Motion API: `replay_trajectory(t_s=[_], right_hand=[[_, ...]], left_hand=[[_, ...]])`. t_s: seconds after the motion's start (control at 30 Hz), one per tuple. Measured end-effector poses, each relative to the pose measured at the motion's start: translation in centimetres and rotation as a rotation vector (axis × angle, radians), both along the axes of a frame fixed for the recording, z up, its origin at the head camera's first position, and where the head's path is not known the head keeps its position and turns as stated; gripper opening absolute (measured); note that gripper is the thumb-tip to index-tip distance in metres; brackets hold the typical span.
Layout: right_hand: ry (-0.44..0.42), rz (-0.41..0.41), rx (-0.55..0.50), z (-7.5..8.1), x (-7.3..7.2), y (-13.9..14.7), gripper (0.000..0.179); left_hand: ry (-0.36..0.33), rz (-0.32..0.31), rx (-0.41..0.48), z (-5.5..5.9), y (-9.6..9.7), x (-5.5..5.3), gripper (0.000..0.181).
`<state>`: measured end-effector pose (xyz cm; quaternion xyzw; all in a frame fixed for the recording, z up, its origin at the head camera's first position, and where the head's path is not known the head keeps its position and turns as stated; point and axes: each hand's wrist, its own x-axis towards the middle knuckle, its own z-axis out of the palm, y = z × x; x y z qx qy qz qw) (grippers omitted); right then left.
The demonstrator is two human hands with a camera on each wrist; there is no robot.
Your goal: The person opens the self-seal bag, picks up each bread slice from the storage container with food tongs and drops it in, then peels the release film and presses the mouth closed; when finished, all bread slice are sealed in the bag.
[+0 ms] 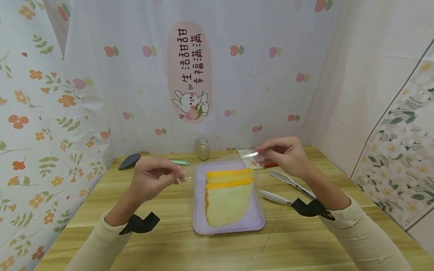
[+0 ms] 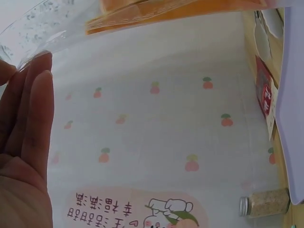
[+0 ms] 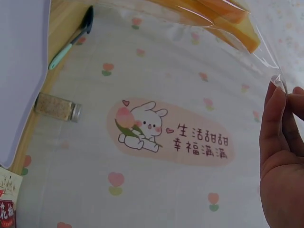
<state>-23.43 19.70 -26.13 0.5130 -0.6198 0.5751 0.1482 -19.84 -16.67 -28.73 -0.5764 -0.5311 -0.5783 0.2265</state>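
Observation:
Both hands stretch a sheet of clear plastic film (image 1: 251, 154) between them. My left hand (image 1: 154, 177) pinches its left corner between thumb and fingertips. At the other side my right hand (image 1: 286, 152), held a little higher, pinches the right corner. Pale yellow, bread-like slices (image 1: 227, 205) with orange edges overlap the lavender tray (image 1: 200, 199) in the head view. The wrist views catch those slices from below, raised with the film around or under them; I cannot tell which. In the right wrist view, the film (image 3: 266, 57) gathers at the fingertips.
White-tipped tongs (image 1: 272, 196) lie to the tray's right. A red and white packet (image 1: 254, 161) sits behind the tray, left of which stands a small glass jar (image 1: 203, 150). Farther left is a dark spatula (image 1: 129, 161) with a mint handle (image 1: 181, 162). Patterned curtains (image 1: 271, 82) enclose the table.

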Motion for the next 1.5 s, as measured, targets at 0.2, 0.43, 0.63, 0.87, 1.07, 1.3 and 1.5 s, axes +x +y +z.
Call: replay_trajectory(t_s=[0.2, 0.43, 0.63, 0.87, 1.07, 1.3, 1.5], right_hand=[[-0.032, -0.072, -0.016, 0.0, 0.2, 0.4, 0.027], [-0.035, -0.136, -0.003, -0.1, 0.3, 0.6, 0.031], [-0.012, -0.057, -0.021, -0.2, 0.1, 0.7, 0.039], [0.016, -0.065, -0.009, -0.3, -0.1, 0.9, 0.043], [0.034, -0.004, -0.003, -0.4, -0.6, 0.8, 0.038], [0.031, -0.074, 0.066, -0.5, -1.2, 1.2, 0.041], [0.013, -0.134, 0.118, -0.4, -1.2, 1.2, 0.032]], left_hand=[[-0.061, 0.204, 0.002, 0.1, 0.3, 0.8, 0.017], [-0.040, 0.193, 0.006, 0.2, 0.3, 0.5, 0.010], [0.028, 0.141, -0.038, 0.3, 0.1, 0.1, 0.010], [0.009, 0.166, -0.054, 0.5, 0.2, 0.2, 0.029], [-0.025, 0.170, -0.041, 0.6, 0.3, 0.3, 0.032], [-0.058, 0.207, -0.041, 0.8, 0.5, 0.5, 0.027], [-0.069, 0.201, -0.019, 1.0, 0.7, 0.7, 0.026]])
